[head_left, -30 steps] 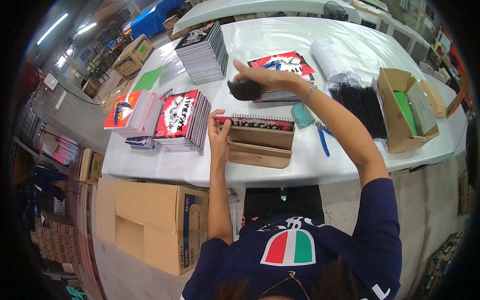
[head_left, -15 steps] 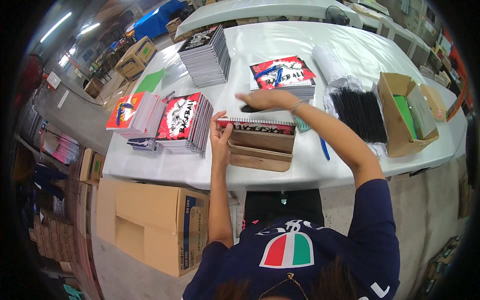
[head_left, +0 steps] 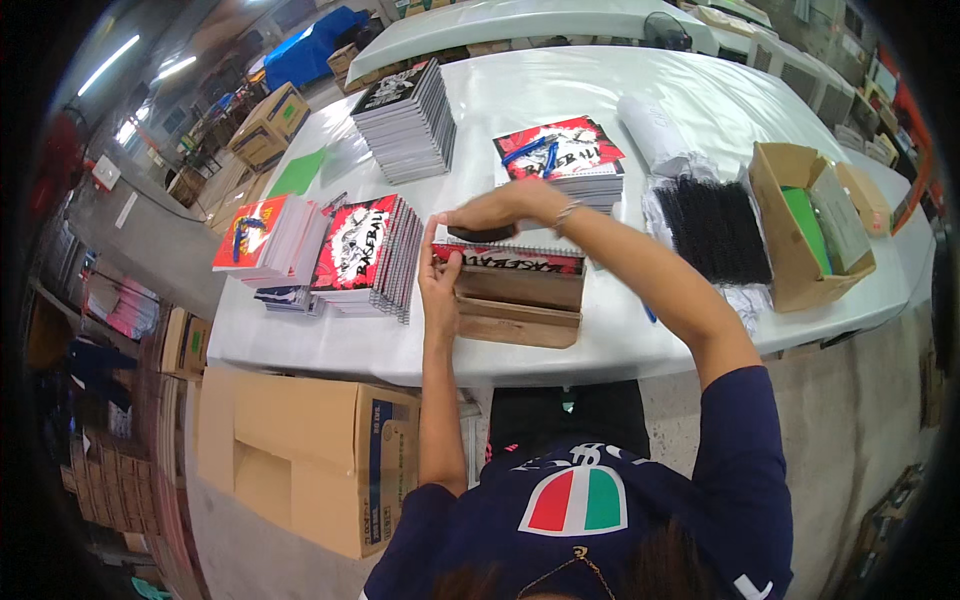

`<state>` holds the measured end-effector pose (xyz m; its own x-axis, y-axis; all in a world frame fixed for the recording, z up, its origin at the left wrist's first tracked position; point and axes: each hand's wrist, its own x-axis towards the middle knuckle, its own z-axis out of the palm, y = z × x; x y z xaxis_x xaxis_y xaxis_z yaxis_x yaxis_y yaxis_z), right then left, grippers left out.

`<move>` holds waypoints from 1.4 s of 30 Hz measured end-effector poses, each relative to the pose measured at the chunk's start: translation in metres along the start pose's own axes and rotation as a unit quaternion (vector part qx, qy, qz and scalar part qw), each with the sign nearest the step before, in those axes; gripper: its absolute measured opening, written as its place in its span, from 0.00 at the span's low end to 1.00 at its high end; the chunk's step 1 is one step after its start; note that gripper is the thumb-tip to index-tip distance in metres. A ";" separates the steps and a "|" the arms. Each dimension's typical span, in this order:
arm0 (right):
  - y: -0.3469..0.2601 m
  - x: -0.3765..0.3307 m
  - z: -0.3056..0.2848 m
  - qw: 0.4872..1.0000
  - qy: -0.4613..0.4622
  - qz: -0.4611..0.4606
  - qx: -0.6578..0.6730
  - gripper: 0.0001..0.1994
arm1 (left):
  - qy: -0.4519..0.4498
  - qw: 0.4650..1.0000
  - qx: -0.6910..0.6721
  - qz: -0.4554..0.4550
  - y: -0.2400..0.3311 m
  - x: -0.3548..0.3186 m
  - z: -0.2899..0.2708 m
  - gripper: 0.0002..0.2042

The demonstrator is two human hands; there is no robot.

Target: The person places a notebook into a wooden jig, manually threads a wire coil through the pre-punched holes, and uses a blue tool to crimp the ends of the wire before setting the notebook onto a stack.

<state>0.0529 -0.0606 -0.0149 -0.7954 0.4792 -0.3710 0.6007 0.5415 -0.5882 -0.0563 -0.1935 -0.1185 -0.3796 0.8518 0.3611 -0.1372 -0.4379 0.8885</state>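
A wooden stand with stepped ledges sits at the table's front edge. In it a spiral notebook with a red, black and white cover leans with its coiled edge up. My left hand grips the notebook's left end, thumb on the cover side. Just above the coil's left part, my right hand is closed on a dark, rounded tool whose exact kind I cannot make out. Whether the tool touches the coil is unclear. My right forearm covers part of the table.
Left stand stacks of red notebooks, orange-covered books and a tall black-covered stack. Behind my right hand, blue-handled pliers lie on another stack. Right are black coils and an open carton. A large carton stands below.
My right hand has moved left and nearer with the dark tool, toward my left fingertips. My left hand keeps its grip on the notebook. The view has shifted slightly.
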 end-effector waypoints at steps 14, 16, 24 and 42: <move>-0.028 0.001 0.002 0.981 -0.004 -0.113 0.157 0.46 | 0.001 0.999 -0.031 -0.008 -0.010 -0.001 -0.017 0.29; -0.020 0.008 -0.002 0.985 -0.036 -0.101 0.136 0.46 | 0.005 1.000 -0.021 0.002 -0.013 -0.001 -0.014 0.29; 0.010 0.017 0.013 0.975 -0.035 -0.067 0.208 0.47 | 0.000 1.000 0.007 0.017 -0.011 -0.001 -0.013 0.28; 0.195 -0.151 0.075 0.930 0.334 0.139 -0.059 0.24 | 0.157 0.987 -0.007 -0.024 0.001 -0.068 0.051 0.12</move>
<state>0.2845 -0.0790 -0.1273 -0.4037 0.9132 0.0559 0.8117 0.3857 -0.4387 0.0159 -0.2378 -0.1278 -0.6370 0.7412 0.2120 -0.1734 -0.4057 0.8974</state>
